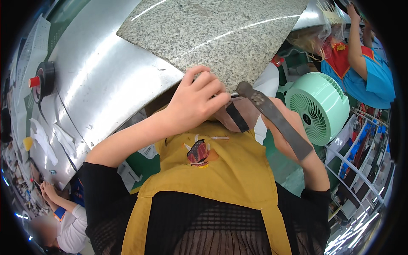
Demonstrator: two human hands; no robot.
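My left hand (197,95) has its fingers curled at the near edge of a speckled stone slab (216,34). They are closed on the top of a rounded mauve piece with a black band (244,112), whose kind I cannot make out; part of it is hidden behind the fingers. Beside it, my right hand (282,129) is closed in a grip. A hammer with a long, dark, curved metal head (278,117) is in that hand. The head's round face is close to the mauve piece, its flat flared end lies over my wrist, and its handle is hidden.
Under the slab is a shiny steel tabletop (106,55), carrying a black reel with a red end (44,80). A mint-green fan (318,108) stands right of my right hand. Co-workers are at the upper right (359,80) and lower left (72,229). Wire racks (357,170) stand on the right.
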